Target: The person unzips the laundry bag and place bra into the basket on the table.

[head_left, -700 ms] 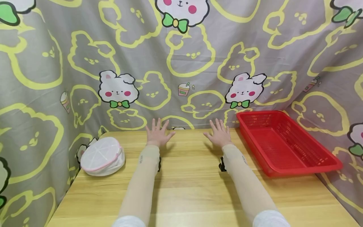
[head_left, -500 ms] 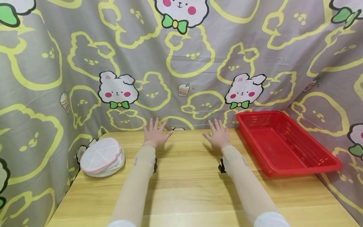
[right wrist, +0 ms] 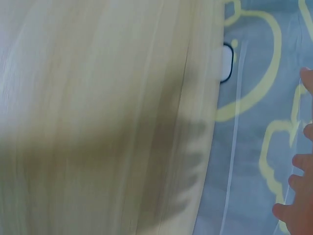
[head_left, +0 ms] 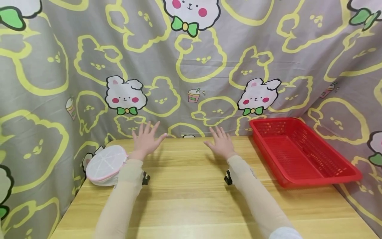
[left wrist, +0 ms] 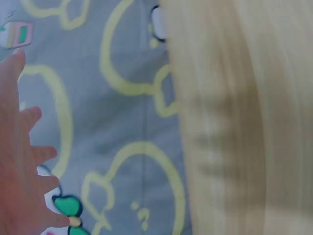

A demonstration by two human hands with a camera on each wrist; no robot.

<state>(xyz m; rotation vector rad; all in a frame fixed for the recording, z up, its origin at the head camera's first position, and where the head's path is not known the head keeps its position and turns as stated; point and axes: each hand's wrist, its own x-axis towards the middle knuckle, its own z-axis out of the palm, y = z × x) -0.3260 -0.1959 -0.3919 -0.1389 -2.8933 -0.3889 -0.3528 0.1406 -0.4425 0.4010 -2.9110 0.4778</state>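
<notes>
My left hand (head_left: 145, 141) is held over the back left of the wooden table (head_left: 185, 199), fingers spread and straight, holding nothing. Just left of its wrist sits a round white mesh bag (head_left: 106, 162) with pink zipper trim, partly covered by the sleeve. The right hand (head_left: 221, 143) hovers over the back middle, its fingers also spread, with nothing in it. To its right stands a red plastic basket (head_left: 298, 152) with perforated walls. In the left wrist view the fingers (left wrist: 45, 154) reach in from the left edge, and a hand shadow falls on the wood.
A grey curtain (head_left: 209, 66) with yellow cartoon outlines and white bunnies hangs behind the table and along both sides. The table's back edge meets it just beyond the hands. A black wrist mount (head_left: 145, 178) shows at the left wrist, another black mount (head_left: 228, 178) at the right.
My left hand has moved left toward the mesh bag, its sleeve now overlapping it. The right hand has shifted slightly left. The bag and basket stay in place.
</notes>
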